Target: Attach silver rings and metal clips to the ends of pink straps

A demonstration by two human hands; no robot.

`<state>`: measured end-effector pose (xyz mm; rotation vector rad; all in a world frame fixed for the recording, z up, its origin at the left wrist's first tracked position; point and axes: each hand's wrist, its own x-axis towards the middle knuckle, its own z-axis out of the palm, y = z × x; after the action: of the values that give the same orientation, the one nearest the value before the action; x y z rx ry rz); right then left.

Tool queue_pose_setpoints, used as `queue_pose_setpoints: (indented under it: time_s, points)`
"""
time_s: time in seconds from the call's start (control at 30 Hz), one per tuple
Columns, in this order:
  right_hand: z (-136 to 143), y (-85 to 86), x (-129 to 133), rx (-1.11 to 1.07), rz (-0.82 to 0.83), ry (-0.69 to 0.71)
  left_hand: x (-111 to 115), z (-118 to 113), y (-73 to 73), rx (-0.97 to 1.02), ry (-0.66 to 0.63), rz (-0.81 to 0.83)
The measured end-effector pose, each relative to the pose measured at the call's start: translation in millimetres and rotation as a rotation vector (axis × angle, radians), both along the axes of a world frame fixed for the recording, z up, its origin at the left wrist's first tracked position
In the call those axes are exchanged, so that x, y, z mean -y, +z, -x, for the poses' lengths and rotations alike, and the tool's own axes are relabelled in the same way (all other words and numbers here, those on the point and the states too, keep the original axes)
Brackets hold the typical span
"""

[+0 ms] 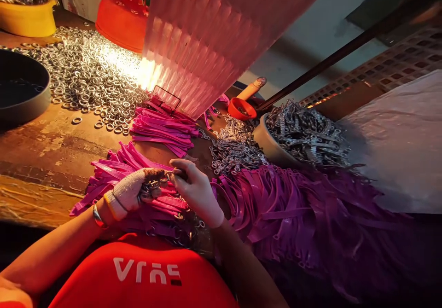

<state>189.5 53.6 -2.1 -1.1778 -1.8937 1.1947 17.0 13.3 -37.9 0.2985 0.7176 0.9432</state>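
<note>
My left hand point(134, 189), in a stained white knit glove, is closed around several metal rings point(149, 191). Against its fingertips, my right hand point(195, 189), in a thin white glove, pinches something small and metallic, mostly hidden by the fingers. Bright pink straps point(113, 172) lie under and behind both hands, and some metal rings point(201, 223) rest below my right hand. A second bundle of pink straps point(162, 128) sits farther back. To the right, a large heap of purple-pink straps point(276, 206) spreads along the table.
A pile of metal rings point(83, 68) covers the back left beneath a red lamp point(120, 22). A dark round pan point(26, 107) and yellow tub point(29, 20) stand left. Metal clasps point(235, 149) lie beside a full bowl point(271, 140) and a red dish point(238, 110).
</note>
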Motion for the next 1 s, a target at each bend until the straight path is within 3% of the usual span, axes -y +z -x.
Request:
queue_pose_setpoints:
  time_s: [0.17, 0.33, 0.4, 0.5, 0.6, 0.67, 0.77, 0.87, 1.0]
  points:
    - [10.1, -3.2, 6.1, -0.054, 0.047, -0.073, 6.6, -2.9, -0.5, -0.145, 0.028, -0.169]
    - [22.1, -10.1, -6.1, -0.140, 0.194, -0.132, 12.6, -3.9, 11.3, -0.691, 0.254, -0.480]
    - [25.3, -12.4, -14.7, -0.152, 0.282, -0.165, 12.7, -1.4, 18.6, -0.769, 0.296, -0.545]
    - [28.6, -11.8, -22.9, -0.201, 0.293, -0.207, 8.1, 9.6, 25.9, -0.479, 0.309, -0.428]
    - [31.6, -5.7, -21.7, -0.229, 0.140, -0.165, 1.2, 26.0, 23.2, 0.001, 0.275, -0.160]
    - [33.4, -0.6, -18.3, -0.200, 0.019, -0.106, -1.3, 33.9, 15.6, 0.188, 0.247, -0.010]
    - [35.1, 3.4, -15.1, -0.163, -0.138, 0.033, -0.3, 35.6, 0.4, 0.234, 0.184, 0.074]
    - [35.7, 1.6, -15.2, -0.149, -0.244, 0.207, 2.5, 29.3, -12.2, 0.245, 0.078, 0.051]
    - [34.4, -3.6, -13.9, -0.143, -0.330, 0.308, 4.3, 21.9, -17.4, 0.255, -0.042, -0.008]
